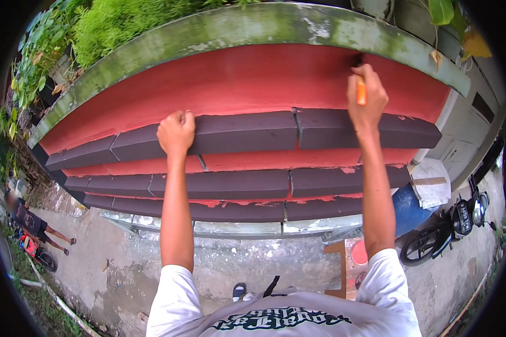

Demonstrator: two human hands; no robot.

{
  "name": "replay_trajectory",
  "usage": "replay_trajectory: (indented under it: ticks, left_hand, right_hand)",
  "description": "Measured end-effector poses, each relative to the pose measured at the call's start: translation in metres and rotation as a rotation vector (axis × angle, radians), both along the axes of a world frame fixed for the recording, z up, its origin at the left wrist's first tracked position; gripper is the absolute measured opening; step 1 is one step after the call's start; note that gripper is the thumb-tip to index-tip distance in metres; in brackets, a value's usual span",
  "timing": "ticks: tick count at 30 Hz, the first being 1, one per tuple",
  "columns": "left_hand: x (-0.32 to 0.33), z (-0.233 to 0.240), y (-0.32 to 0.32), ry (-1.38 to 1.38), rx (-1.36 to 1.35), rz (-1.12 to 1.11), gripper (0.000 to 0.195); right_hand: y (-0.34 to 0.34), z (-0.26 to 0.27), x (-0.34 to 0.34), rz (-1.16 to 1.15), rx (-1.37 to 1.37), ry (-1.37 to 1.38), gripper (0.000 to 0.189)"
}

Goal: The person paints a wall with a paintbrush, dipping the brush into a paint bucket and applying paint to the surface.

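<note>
My right hand grips a paintbrush by its orange handle. The dark bristles meet the upper part of a red-painted wall, just below a mossy concrete ledge, and look blurred there. Further left, my left hand is curled into a fist at the upper edge of a dark brown moulding; nothing shows in its fingers. Lower down run more dark brown mouldings, with a red strip between them. Thin grey joints cut across the mouldings.
Plants grow above the ledge. At right are a blue drum, a parked motorcycle and a wooden stool beside a round red container. At left, a person is near a red motorbike.
</note>
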State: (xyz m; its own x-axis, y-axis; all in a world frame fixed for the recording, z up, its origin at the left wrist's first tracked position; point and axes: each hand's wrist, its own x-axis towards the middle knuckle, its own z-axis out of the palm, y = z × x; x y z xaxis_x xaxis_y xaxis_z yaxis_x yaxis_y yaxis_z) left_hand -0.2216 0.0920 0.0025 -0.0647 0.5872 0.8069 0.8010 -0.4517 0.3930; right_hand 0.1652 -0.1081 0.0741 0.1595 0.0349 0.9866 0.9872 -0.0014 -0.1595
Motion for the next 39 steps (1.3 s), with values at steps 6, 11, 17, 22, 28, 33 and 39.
replay_trajectory:
  ticks: [6, 11, 17, 22, 28, 33, 39]
  left_hand:
    - [0.0, 0.003, -0.003, -0.007, -0.033, -0.082, 0.04]
    - [-0.006, 0.006, -0.005, -0.009, -0.064, -0.166, 0.042]
    - [-0.038, 0.008, 0.01, -0.106, -0.18, -0.512, 0.04]
    - [-0.087, 0.03, 0.027, -0.075, -0.196, -0.543, 0.038]
    - [-0.146, 0.021, 0.069, 0.014, -0.12, -0.379, 0.038]
    - [-0.136, 0.009, 0.062, 0.064, -0.107, -0.36, 0.037]
    - [-0.134, 0.004, 0.063, 0.059, -0.077, -0.295, 0.039]
  right_hand:
    - [0.068, -0.004, -0.137, 0.178, 0.005, -0.063, 0.013]
    - [0.113, -0.023, -0.231, 0.461, -0.05, -0.067, 0.013]
    - [0.118, -0.038, -0.242, 0.749, -0.149, 0.113, 0.013]
    - [0.074, -0.044, -0.169, 0.419, -0.133, 0.177, 0.012]
    - [0.072, -0.054, -0.194, 0.092, -0.033, 0.139, 0.012]
    - [0.127, -0.072, -0.27, 0.175, -0.056, 0.053, 0.012]
    - [0.136, -0.079, -0.304, 0.484, -0.152, -0.04, 0.016]
